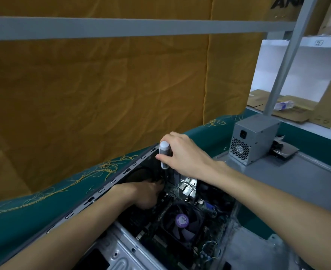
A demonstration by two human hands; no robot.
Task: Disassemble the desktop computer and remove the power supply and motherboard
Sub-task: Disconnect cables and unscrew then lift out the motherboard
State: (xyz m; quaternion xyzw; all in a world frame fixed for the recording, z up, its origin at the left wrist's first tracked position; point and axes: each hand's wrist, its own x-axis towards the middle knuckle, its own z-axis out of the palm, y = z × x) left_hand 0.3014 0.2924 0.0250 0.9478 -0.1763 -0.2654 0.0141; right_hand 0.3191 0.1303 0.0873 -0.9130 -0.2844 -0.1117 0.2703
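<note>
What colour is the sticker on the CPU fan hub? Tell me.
Purple, with dark lettering too blurred to read. The sticker shows in the head view, the only one.

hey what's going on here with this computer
A person is taking apart a desktop computer case on a green-covered bench. The right hand grips a screwdriver held upright over the motherboard, while the left hand reaches down inside beside it. The power supply already stands outside the case, to the right.

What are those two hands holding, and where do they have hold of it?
The right hand grips a screwdriver by its handle. The left hand reaches inside the computer case; whether it holds anything cannot be told.
</note>
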